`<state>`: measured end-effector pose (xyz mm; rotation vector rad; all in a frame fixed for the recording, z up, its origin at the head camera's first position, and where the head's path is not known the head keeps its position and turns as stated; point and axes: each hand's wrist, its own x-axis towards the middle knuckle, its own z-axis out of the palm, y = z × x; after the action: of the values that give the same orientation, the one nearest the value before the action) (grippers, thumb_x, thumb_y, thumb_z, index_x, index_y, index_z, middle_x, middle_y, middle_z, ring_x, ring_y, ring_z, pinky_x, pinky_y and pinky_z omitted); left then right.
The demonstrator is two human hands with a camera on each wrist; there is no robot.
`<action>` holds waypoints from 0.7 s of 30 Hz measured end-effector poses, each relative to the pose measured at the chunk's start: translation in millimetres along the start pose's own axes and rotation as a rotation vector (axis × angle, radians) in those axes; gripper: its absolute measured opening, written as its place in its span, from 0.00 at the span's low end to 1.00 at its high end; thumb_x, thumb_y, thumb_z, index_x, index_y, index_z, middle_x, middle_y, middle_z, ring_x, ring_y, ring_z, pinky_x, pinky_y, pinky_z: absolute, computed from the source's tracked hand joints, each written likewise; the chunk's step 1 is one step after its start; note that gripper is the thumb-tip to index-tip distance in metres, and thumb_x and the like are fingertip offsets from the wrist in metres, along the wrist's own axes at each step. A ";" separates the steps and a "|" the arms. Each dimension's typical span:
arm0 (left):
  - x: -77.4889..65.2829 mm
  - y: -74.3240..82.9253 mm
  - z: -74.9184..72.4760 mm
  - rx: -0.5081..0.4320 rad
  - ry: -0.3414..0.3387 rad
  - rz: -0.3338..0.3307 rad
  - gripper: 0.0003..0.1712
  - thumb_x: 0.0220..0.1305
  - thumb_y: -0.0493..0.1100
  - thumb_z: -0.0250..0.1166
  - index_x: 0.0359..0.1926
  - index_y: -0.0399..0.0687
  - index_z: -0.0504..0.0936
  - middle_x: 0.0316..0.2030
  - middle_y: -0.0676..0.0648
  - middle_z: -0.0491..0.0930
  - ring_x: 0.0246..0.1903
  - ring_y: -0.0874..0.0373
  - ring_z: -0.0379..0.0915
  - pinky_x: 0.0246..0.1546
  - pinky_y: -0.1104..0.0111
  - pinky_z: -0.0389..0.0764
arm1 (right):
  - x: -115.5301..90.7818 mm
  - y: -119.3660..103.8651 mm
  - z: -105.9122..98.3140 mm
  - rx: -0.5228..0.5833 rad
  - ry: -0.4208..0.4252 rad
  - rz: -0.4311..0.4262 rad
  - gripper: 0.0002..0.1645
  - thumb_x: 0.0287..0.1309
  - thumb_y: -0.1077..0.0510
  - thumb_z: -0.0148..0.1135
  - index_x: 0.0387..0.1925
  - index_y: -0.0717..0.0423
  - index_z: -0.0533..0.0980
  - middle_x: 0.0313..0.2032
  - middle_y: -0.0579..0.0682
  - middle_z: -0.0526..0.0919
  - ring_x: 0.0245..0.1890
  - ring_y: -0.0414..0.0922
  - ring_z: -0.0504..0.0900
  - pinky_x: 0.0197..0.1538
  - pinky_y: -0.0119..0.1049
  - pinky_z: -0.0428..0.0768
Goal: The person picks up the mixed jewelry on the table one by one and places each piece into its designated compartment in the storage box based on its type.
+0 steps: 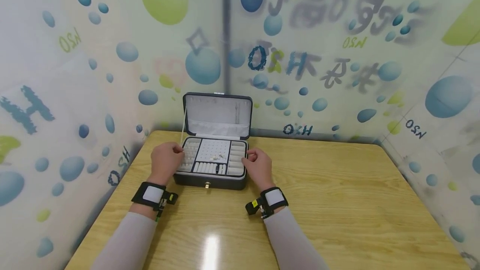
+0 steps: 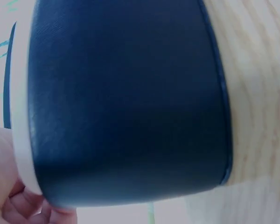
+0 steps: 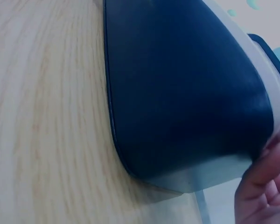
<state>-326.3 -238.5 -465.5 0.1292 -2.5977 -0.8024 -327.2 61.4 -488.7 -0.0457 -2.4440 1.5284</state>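
A dark jewelry box [image 1: 210, 181] stands on the table with its lid [image 1: 218, 113] raised and leaning back. My left hand [image 1: 166, 162] pinches the box's left rim, fingers curled at its upper edge. At the opposite side, my right hand [image 1: 259, 166] grips the right rim between thumb and fingers. Both wrist views show the smooth dark side walls and a pale inner rim, with fingertips partly hidden behind it. Inside, small earrings [image 1: 217, 156] lie on a white perforated panel [image 1: 204, 148]. White ring rolls [image 1: 205, 168] sit in front of it, and a gold clasp [image 1: 207, 185] is at the front.
The wooden table [image 1: 337, 203] extends far to the right of the box. Behind it stands a wall covering [image 1: 318, 74] printed with blue and green dots. A thin ribbon [image 1: 183, 126] joins lid and box at the left. A necklace chain [image 1: 237, 113] hangs inside the lid.
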 end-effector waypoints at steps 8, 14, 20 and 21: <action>9.5 -12.0 -8.7 -0.072 -0.122 -0.077 0.06 0.64 0.41 0.73 0.37 0.42 0.92 0.37 0.40 0.91 0.39 0.45 0.81 0.36 0.61 0.75 | 6.5 3.3 -3.9 0.125 -0.138 0.102 0.19 0.60 0.59 0.76 0.51 0.59 0.81 0.27 0.48 0.77 0.20 0.41 0.76 0.26 0.32 0.78; 19.5 -17.9 -14.4 -0.109 -0.262 -0.181 0.13 0.63 0.46 0.76 0.43 0.42 0.92 0.46 0.38 0.90 0.44 0.46 0.79 0.37 0.63 0.75 | 16.5 6.4 -5.9 0.212 -0.255 0.186 0.25 0.60 0.63 0.75 0.56 0.57 0.76 0.25 0.46 0.74 0.19 0.42 0.72 0.26 0.33 0.76; 30.7 -17.5 -11.7 -0.174 -0.320 -0.286 0.27 0.61 0.46 0.78 0.58 0.38 0.86 0.56 0.35 0.85 0.53 0.41 0.79 0.51 0.52 0.81 | 22.0 1.7 -2.0 0.137 -0.193 0.099 0.33 0.55 0.64 0.77 0.62 0.56 0.75 0.34 0.50 0.77 0.32 0.47 0.77 0.36 0.37 0.77; 32.2 -15.3 -10.6 -0.194 -0.319 -0.294 0.30 0.62 0.46 0.77 0.62 0.37 0.83 0.59 0.34 0.83 0.57 0.39 0.79 0.56 0.48 0.81 | 22.2 0.5 -1.0 0.126 -0.165 0.080 0.33 0.56 0.64 0.77 0.63 0.56 0.75 0.38 0.51 0.79 0.38 0.48 0.79 0.41 0.39 0.80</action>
<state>-351.7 -263.4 -454.4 0.3590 -2.8139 -1.2656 -348.5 66.2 -484.2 0.0060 -2.4911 1.7833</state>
